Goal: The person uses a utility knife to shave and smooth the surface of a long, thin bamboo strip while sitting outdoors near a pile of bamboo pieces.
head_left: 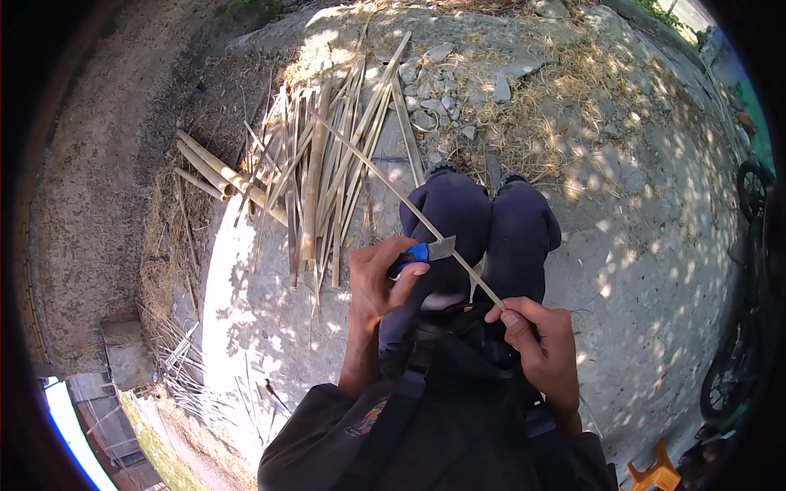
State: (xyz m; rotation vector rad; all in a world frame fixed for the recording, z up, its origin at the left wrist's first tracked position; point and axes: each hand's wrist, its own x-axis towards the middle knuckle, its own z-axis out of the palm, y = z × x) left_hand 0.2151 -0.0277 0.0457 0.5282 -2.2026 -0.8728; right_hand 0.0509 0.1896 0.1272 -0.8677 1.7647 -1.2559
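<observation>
The person is sitting on the concrete ground (655, 245) with both knees drawn together, and the left hand (378, 282) is clenching its grip around the blue handle of a knife (426, 250), whose short blade is lying against a thin bamboo strip (385, 182). The right hand (540, 340) is pinching the near end of that strip between thumb and fingers, just above the lap. The strip is running up and to the left from the right hand, passing over the knees and reaching out above a pile of split bamboo slats (327, 164) lying on the ground ahead. A few round bamboo poles (209, 168) are lying just left of the pile, and dry straw (540, 106) is spreading across the ground beyond the feet.
</observation>
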